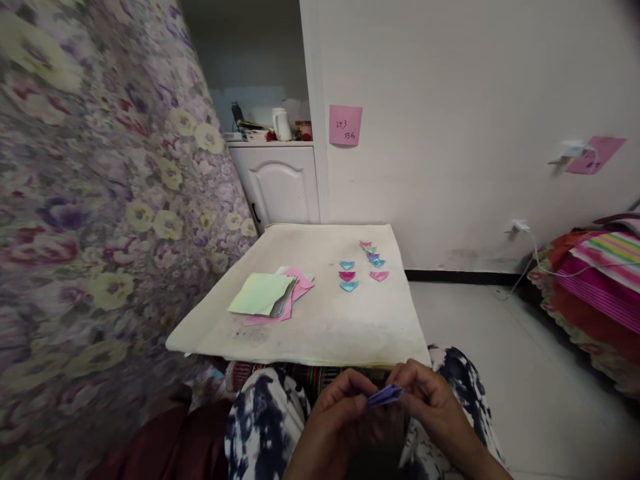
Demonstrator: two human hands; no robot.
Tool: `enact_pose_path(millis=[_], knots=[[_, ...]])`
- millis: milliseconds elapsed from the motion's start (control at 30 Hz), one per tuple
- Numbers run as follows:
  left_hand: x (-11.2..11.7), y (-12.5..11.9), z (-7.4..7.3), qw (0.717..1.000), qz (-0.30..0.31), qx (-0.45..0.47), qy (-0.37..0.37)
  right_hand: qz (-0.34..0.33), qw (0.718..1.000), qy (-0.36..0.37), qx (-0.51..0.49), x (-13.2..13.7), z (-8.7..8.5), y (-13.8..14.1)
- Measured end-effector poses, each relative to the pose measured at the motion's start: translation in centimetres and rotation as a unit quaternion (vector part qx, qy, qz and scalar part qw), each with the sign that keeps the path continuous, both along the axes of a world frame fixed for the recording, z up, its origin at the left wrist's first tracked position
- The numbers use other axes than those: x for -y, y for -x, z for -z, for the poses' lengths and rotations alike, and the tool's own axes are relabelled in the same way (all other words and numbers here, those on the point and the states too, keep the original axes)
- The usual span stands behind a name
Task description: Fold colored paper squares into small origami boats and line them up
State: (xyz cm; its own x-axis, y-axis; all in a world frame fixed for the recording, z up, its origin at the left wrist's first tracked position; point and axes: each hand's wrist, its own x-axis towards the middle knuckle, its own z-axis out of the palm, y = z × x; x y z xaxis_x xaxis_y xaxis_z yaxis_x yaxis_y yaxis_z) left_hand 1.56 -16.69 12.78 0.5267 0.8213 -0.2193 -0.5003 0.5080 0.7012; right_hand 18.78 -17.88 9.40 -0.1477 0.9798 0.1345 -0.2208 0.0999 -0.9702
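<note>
A small piece of folded purple paper (pixel 385 395) is held between my two hands, just off the near edge of the table and above my lap. My left hand (pixel 345 403) pinches its left end between thumb and fingers. At the other end, my right hand (pixel 425 393) grips the paper the same way. Small folded paper pieces stand in two columns on the right part of the table, among them a magenta one (pixel 347 275), a blue one (pixel 349 286) and a pink one (pixel 379 275).
A stack of pale green sheets (pixel 263 293) lies over pink sheets (pixel 303 285) on the left of the cream-covered table (pixel 320 340). A floral curtain (pixel 120 220) hangs close on the left. Behind the table stands a white cabinet (pixel 280 183); a bed (pixel 595 273) is at right.
</note>
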Motion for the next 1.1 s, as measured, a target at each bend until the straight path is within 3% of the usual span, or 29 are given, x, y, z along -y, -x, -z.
enact_pose_path(millis=[233, 433, 567, 667, 800, 900, 1000, 1100], knots=[[0.0, -0.5, 0.2, 1.0, 0.004, 0.007, 0.008, -0.024, 0.982, 0.082, -0.171, 0.4, 0.4, 1.5], [0.2, -1.0, 0.3, 1.0, 0.015, 0.005, 0.006, -0.032, 0.96, 0.143, -0.237, 0.8, 1.0, 1.9], [0.2, -0.8, 0.1, 0.999, -0.015, -0.029, -0.006, -0.02, 0.957, 0.147, -0.25, 0.7, 1.2, 2.1], [0.1, -0.6, 0.2, 0.993, -0.078, -0.084, -0.039, 0.004, 0.956, 0.16, -0.244, 0.4, 1.3, 2.1], [-0.1, -0.6, 0.5, 0.967, -0.138, -0.186, -0.101, 0.047, 0.975, 0.131, -0.171, 0.2, 1.0, 2.1], [-0.4, -0.7, 0.8, 0.962, -0.125, -0.202, -0.132, 0.084, 0.995, 0.057, -0.003, 0.4, 0.3, 2.0], [-0.7, -0.6, 1.1, 0.95, -0.11, -0.243, -0.162, 0.109, 0.983, 0.003, 0.148, 0.7, -0.3, 1.9], [-0.7, -0.5, 1.4, 0.952, -0.102, -0.246, -0.152, 0.098, 0.98, -0.012, 0.174, 1.1, -0.8, 1.9]])
